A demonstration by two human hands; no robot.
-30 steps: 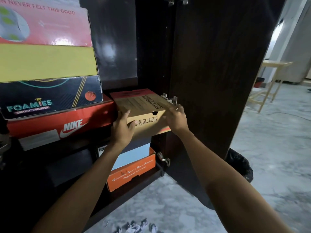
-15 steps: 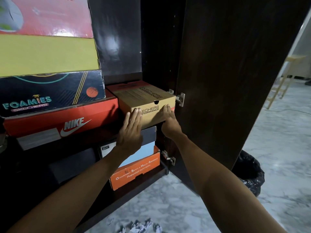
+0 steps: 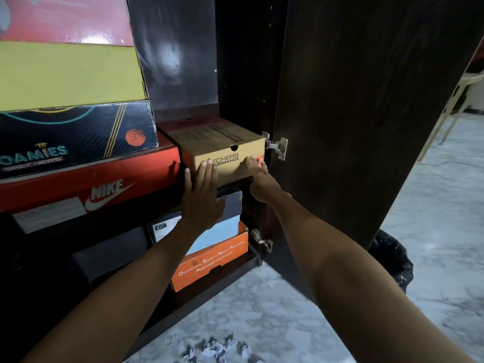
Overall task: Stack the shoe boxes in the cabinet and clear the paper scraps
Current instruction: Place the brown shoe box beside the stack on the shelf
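A tan Skechers shoe box sits on the cabinet's upper shelf, at its right end beside the door hinge. My left hand presses flat against the box's front face with straight fingers. My right hand touches the same face near its right corner, fingers extended. Left of it a red Nike box carries a dark Foamies box, a yellow box and a pink-red box. Crumpled paper scraps lie on the floor below.
The open dark cabinet door stands right of my right arm. The lower shelf holds an orange safety-shoe box under a blue and grey box. A black trash bag sits behind the door on the marble floor.
The tan box has slid deeper onto the shelf. Both hands went from gripping its sides to pressing flat on its front face. The view moved closer.
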